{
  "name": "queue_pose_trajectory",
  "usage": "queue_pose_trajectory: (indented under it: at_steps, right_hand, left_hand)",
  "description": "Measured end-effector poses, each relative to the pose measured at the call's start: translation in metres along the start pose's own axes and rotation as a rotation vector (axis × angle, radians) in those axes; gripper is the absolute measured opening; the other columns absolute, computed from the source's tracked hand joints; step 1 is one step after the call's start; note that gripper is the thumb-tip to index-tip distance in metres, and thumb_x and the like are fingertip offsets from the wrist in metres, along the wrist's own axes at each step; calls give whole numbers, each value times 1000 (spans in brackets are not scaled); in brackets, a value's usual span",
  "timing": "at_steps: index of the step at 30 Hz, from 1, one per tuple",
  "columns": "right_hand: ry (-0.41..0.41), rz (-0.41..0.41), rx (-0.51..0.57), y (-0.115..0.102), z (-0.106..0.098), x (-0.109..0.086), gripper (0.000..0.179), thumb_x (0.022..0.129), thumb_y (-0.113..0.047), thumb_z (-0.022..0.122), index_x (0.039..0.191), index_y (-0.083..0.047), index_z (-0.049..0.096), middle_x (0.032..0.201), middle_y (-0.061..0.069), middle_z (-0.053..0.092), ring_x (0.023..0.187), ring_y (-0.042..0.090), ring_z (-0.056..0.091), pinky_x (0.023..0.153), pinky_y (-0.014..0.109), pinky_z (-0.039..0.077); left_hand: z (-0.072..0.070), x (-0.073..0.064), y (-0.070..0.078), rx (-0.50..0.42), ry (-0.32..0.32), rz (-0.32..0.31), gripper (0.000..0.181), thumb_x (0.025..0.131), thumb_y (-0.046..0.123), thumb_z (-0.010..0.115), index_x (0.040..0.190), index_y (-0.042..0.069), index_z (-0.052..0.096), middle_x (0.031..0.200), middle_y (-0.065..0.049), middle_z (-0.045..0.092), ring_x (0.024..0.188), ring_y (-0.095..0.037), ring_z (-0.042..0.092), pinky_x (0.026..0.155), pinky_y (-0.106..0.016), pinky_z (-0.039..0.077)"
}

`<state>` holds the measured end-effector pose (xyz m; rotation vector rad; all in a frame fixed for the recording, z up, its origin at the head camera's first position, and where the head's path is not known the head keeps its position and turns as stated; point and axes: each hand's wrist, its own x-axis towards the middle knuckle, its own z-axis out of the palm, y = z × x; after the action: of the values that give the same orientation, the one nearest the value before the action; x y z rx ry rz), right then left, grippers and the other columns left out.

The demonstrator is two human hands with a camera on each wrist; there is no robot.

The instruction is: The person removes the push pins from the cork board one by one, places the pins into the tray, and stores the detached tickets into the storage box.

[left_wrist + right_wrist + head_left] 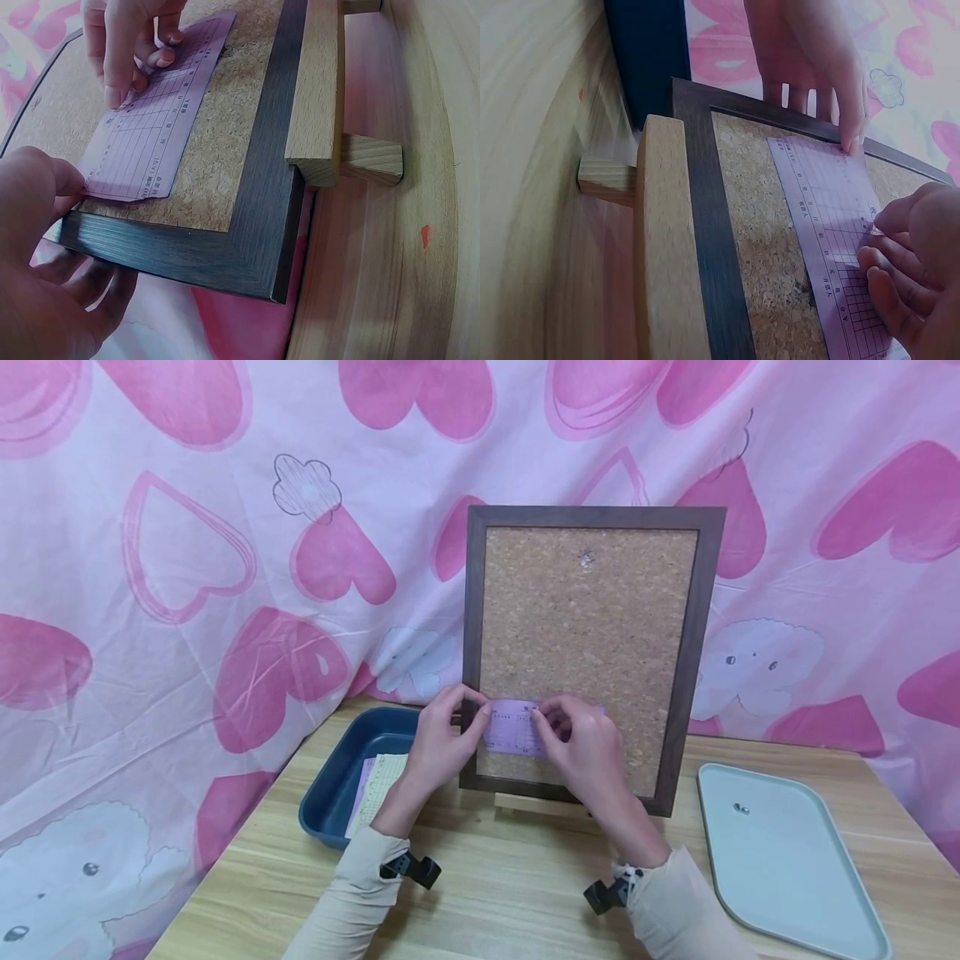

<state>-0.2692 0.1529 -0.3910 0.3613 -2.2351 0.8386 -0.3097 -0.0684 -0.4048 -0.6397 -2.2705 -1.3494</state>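
A purple printed paper slip (513, 727) lies against the lower part of a cork board (588, 627) in a dark wooden frame (596, 517). My left hand (444, 733) holds the slip's left edge with the thumb on it, while other fingers reach behind the frame, as the left wrist view shows. At the slip's upper edge, my right hand (588, 747) pinches something tiny, apparently a push pin, mostly hidden by the fingertips. The right hand covers part of the slip. Near the board's top sits a small silvery cluster (586, 558).
A dark blue bin (318, 810) with pale yellow and purple slips (381, 785) stands at left. At right lies a pale green tray (795, 868) bearing small shiny metal pieces (741, 808). A wooden stand (319, 97) supports the frame; a pink patterned cloth (300, 410) hangs behind.
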Motion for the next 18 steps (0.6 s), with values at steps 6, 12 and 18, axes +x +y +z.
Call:
queue_pose_trajectory:
  at_steps: [6, 12, 18]
  right_hand:
    - [-10, 4, 61, 5, -2, -3, 9, 97, -16, 82, 98, -9, 76, 87, 3, 78, 71, 12, 70, 65, 31, 61]
    - [-15, -17, 84, 9, -5, -6, 8, 97, -16, 81, 99, -9, 77, 86, 2, 76, 71, 11, 68, 64, 25, 59]
    - [-20, -41, 93, 13, -11, -9, 8, 95, -14, 83, 96, -10, 76, 89, 2, 73, 73, 10, 67, 63, 24, 59]
  left_hand:
    - [0, 0, 1, 8, 2, -9, 9, 105, 28, 72, 109, 20, 73, 114, 0, 70, 105, -19, 71, 91, -40, 65]
    - [-1, 0, 0, 9, 3, -13, 9, 104, 27, 73, 109, 19, 73, 113, 0, 70, 103, -19, 71, 90, -40, 65]
    - [-1, 1, 2, 30, 35, 11, 8, 102, 25, 75, 106, 18, 75, 120, -2, 69, 101, -19, 69, 89, -42, 64]
